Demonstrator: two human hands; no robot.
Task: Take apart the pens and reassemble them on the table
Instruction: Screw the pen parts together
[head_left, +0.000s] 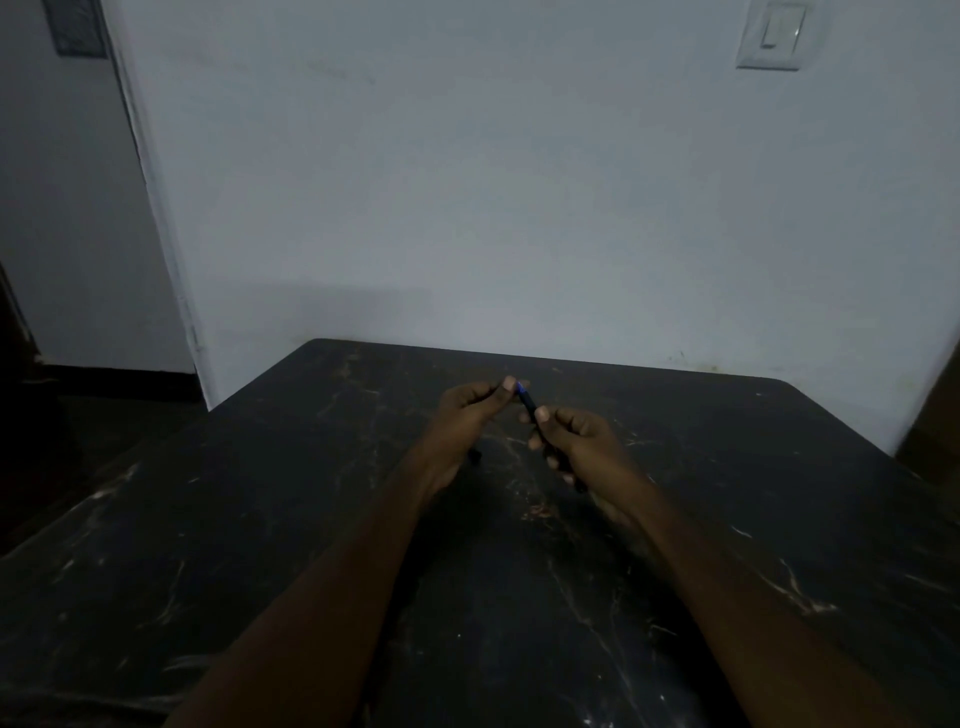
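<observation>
1. Pen, slim dark plastic barrel with a blue end (525, 400): I am holding it in the air just above the black, white-veined table (249, 519), between both hands.
2. Left hand (467, 418) is pinching the blue end, thumb and fingers curled round it. Right hand (576, 439) is pinching the lower barrel likewise.
3. Step, as I judge it: I am either pulling the pen apart or seating it back together. Too dim to tell which.
4. Next move is calling for firm grips at both ends and a straight pull or push along the barrel, no bending.
5. Count: one pen certain, two hands, one table. Dark bits are showing under each palm, possibly more parts; cannot tell.
</observation>
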